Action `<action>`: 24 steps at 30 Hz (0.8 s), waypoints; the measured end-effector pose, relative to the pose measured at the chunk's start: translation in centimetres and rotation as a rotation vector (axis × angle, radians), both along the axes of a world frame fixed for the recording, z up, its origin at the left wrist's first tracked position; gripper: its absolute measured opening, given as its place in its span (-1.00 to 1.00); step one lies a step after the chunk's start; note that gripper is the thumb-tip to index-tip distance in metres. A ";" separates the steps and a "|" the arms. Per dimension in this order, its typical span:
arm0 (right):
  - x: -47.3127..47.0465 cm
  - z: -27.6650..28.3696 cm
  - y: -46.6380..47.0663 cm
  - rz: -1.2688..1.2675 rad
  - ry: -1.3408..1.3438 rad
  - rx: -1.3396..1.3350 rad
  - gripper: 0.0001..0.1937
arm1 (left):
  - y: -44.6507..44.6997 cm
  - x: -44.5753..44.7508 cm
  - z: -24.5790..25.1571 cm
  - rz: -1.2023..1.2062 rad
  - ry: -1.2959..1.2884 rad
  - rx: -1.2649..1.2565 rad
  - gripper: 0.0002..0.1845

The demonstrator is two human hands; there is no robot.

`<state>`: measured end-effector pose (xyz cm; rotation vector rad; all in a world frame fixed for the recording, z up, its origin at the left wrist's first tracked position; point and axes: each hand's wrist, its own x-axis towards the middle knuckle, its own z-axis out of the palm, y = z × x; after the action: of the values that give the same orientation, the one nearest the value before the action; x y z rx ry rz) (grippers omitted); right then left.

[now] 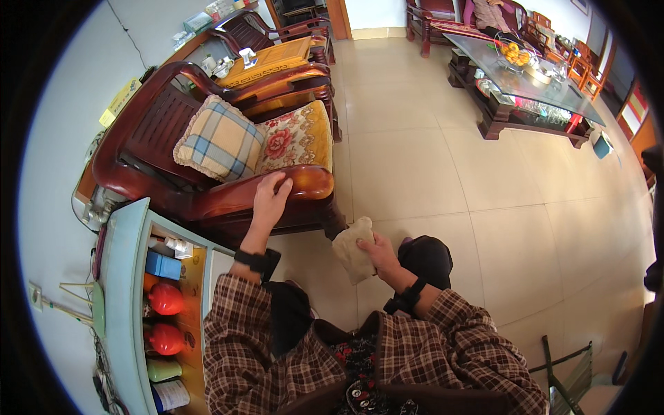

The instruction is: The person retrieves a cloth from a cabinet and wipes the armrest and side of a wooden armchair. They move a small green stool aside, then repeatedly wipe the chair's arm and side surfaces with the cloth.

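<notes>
My left hand [271, 199] rests on the polished wooden armrest [311, 182] of a dark red-brown armchair, fingers bent and slightly apart. In my right hand [381, 254] is a folded beige cloth [355, 251], held by one side with the thumb on top; it hangs over the tiled floor beside the chair's front leg. On the chair seat lies a floral seat cushion [295, 137]. A plaid pillow [220, 140] with a ruffled edge leans against the slatted backrest [163, 122].
A pale blue open cabinet [122, 259] holding red containers [166, 299] stands at my left. Beyond the chair is a wooden side table [275, 59]. A glass-topped coffee table [498, 67] bears a fruit basket [514, 53]; a person [490, 18] sits behind it. A folding stool [568, 378] stands lower right.
</notes>
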<state>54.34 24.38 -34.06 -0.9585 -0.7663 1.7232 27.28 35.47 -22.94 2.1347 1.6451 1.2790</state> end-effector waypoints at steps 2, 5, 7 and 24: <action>0.3 -0.5 0.0 -0.011 -0.071 -0.027 -0.72 | 2.6 1.0 0.1 0.017 0.126 0.019 -0.63; 0.7 -1.1 0.0 0.082 -0.235 -0.086 -0.71 | 5.5 2.6 -0.6 0.081 0.294 -0.085 -0.54; 0.9 -1.3 0.0 0.029 -0.205 -0.021 -0.69 | 6.7 3.0 -1.1 0.175 0.447 -0.218 -0.49; 5.7 -3.2 1.7 0.091 -0.361 -0.122 -0.71 | 7.4 3.1 -2.3 0.282 0.638 0.054 -0.47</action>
<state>60.04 26.13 -37.25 -1.3607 -0.9556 1.7112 30.36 42.92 -25.28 2.5903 2.2301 0.7235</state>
